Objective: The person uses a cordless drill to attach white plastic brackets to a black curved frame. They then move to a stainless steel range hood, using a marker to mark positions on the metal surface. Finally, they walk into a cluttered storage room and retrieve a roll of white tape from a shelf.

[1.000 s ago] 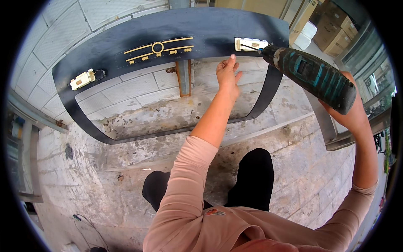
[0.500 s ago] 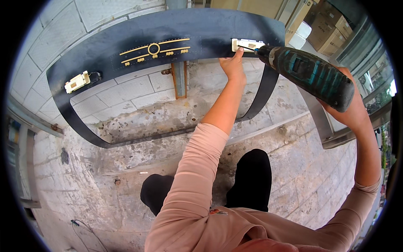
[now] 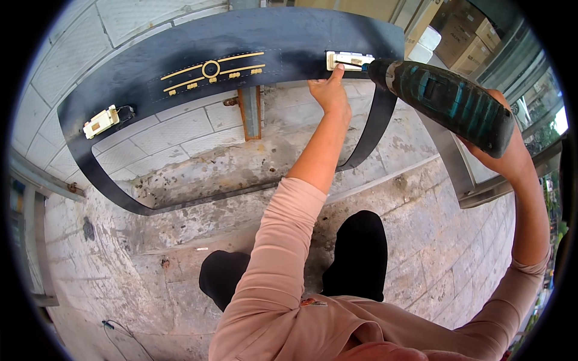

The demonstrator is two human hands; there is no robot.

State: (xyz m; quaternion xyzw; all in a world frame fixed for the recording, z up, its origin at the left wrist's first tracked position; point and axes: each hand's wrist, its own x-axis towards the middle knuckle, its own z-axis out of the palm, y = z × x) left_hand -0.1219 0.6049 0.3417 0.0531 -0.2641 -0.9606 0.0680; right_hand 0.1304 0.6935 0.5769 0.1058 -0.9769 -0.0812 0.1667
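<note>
A large black frame-shaped panel (image 3: 295,36) leans against the wall ahead of me. At its right end sits a cream-white plastic fitting (image 3: 356,57). My left hand (image 3: 330,95) holds the panel's lower edge there, its thumb against the fitting and the other fingers largely hidden. In my right hand (image 3: 509,150) is a black and teal power screwdriver (image 3: 448,102), gripped from behind. Its thin bit points left across the fitting, with the tip close to my left thumb. A similar cream-white fitting (image 3: 101,122) is on the panel's left end.
Gold-coloured strips with a ring (image 3: 211,68) mark the panel's middle. Behind it are a white block wall (image 3: 144,24) and a rusty metal post (image 3: 250,114). Cardboard boxes (image 3: 466,45) stand at the back right, and a thin cable (image 3: 123,331) lies on the floor at lower left.
The panel appears slightly further left in view. The screwdriver and my right hand sit a little further right and lower relative to the fitting; my left hand keeps its hold.
</note>
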